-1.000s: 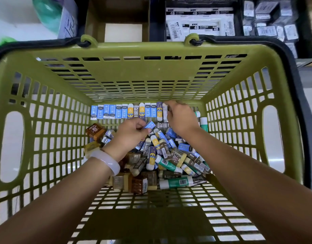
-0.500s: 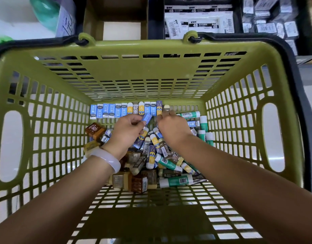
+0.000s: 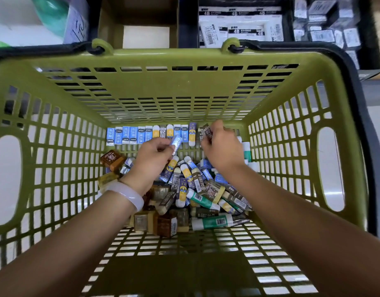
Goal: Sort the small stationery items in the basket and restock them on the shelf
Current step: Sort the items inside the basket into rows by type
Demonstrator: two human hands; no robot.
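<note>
Green tubes (image 3: 247, 151) half hidden behind right hand (image 3: 222, 150), labels unreadable

In the basket (image 3: 56, 159), a row of erasers (image 3: 150, 133) stands along the far wall — a loose heap (image 3: 195, 189) lies nearer, mid-floor. Beyond the basket's far rim sits the shelf's boxes (image 3: 240, 22).

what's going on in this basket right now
A person is sorting small erasers inside a green basket. The left hand pinches a blue eraser, and the right hand grips a dark 2B eraser near the row of erasers lined against the far wall. A mixed pile remains unsorted.
</note>
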